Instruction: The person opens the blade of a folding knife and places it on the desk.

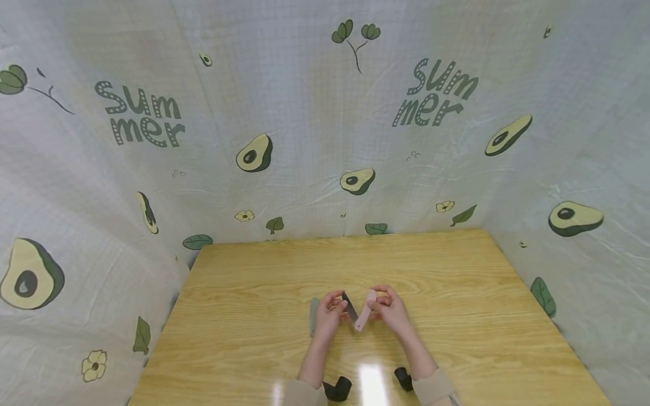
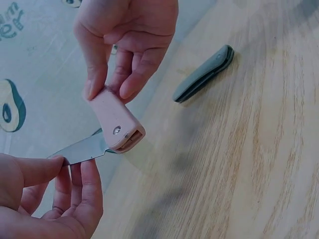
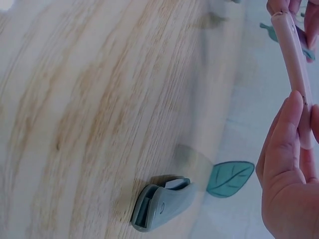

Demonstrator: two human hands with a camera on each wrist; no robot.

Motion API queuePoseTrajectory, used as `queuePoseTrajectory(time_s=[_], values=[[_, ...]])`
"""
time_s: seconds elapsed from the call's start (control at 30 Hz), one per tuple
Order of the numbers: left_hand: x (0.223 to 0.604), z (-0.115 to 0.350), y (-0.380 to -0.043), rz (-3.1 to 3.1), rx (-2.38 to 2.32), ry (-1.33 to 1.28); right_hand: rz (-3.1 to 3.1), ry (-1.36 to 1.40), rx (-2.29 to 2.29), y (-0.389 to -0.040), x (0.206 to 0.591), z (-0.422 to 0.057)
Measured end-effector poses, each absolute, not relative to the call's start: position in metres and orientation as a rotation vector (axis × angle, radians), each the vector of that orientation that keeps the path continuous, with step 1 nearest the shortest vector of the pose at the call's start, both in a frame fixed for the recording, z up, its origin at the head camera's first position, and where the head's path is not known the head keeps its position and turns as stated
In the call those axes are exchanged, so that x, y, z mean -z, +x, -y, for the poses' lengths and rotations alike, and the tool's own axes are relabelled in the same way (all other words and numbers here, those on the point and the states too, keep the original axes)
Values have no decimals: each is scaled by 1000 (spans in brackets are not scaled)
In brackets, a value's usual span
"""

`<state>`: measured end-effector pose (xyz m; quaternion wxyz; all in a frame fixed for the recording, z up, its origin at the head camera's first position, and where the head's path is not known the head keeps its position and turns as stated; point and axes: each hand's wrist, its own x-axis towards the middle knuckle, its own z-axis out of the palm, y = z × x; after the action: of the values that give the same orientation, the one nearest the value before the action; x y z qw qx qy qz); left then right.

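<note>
A pink-handled folding knife (image 2: 114, 119) is partly unfolded between both hands, making a V in the head view. My left hand (image 1: 329, 314) pinches the blade (image 2: 84, 152) near its tip between thumb and fingers. The pink handle (image 1: 365, 313) is gripped at its far end by my right hand (image 1: 393, 313). In the right wrist view, that right hand (image 3: 289, 164) holds the handle (image 3: 291, 55) lengthwise, and the blade is mostly hidden. A green folding knife (image 2: 204, 74), folded, lies on the table beside my left hand in the head view.
The wooden table (image 1: 244, 316) carries both forearms' work area. Patterned white curtains (image 1: 304, 113) with avocados hang behind it and at both sides. Black devices (image 1: 339, 389) sit by the wrists.
</note>
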<state>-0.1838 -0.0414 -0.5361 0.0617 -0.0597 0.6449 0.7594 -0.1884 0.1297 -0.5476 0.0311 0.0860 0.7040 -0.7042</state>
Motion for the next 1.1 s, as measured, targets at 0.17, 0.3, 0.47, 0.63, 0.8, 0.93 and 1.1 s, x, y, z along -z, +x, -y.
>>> queuePoseTrajectory(time_s=[0.17, 0.3, 0.47, 0.63, 0.8, 0.93, 1.1], values=[[552, 43, -189, -1900, -2353, -236, -2129, 267, 2220, -186, 546, -131], [553, 45, -188, -1885, -2377, -267, -2077, 271, 2275, -184, 545, -134], [549, 49, -186, -1846, -2421, -288, -2016, 314, 2341, -183, 543, -135], [547, 51, -184, -1815, -2465, -304, -1969, 350, 2379, -181, 540, -134], [545, 51, -183, -1786, -2532, -322, -1907, 353, 2443, -177, 538, -134], [544, 49, -182, -1772, -2569, -332, -1842, 374, 2496, -176, 538, -135], [544, 47, -181, -1730, -2609, -349, -1788, 402, 2543, -174, 539, -136]])
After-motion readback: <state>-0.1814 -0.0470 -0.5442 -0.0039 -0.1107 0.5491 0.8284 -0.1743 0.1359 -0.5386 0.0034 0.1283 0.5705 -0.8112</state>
